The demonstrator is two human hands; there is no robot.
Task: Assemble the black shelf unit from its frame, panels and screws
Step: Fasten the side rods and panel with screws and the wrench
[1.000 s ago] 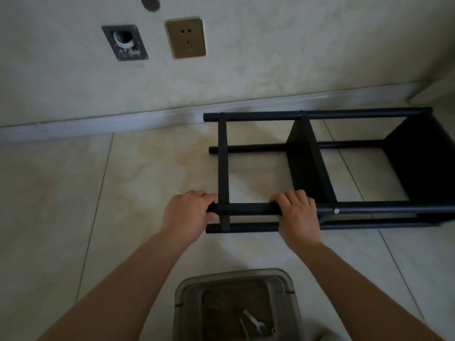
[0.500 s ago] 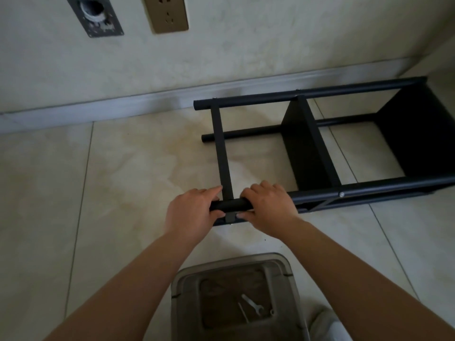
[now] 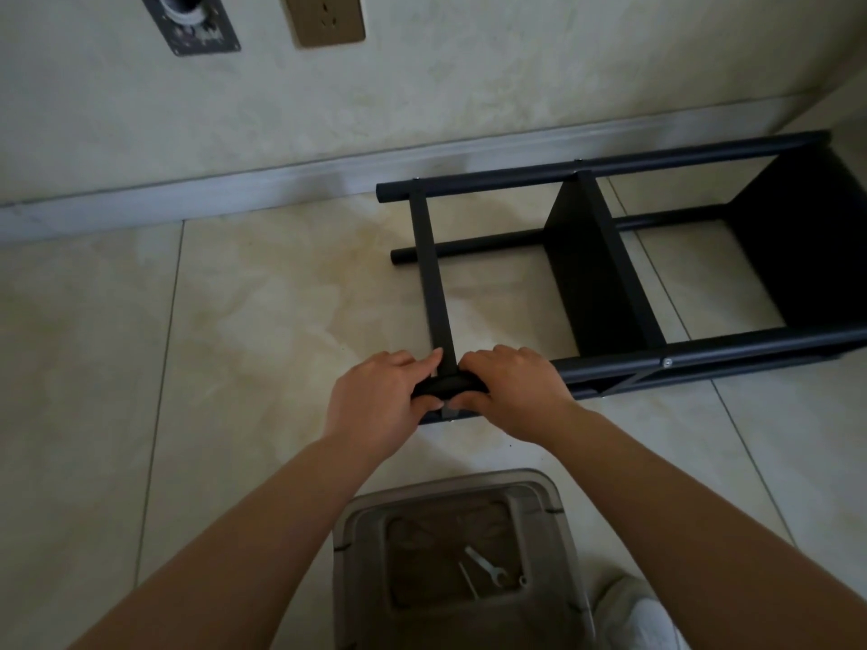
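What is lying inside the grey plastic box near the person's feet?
Inside the grey box, a small flat wrench lies beside a thin metal rod and a tiny metal piece. The lower part is out of view.

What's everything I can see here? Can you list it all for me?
shelf frame: 1, black, lying on its side on the floor by the wall
panels: 2, black, fitted inside the frame
bin: 1, grey-brown, floor, nearest the person
spanner: 1, silver, in the bin
socket: 1, gold, wall
wall plate: 1, grey, left of the socket
shoe: 1, white, bottom right
left hand: grips the frame's near tube
right hand: grips the same tube
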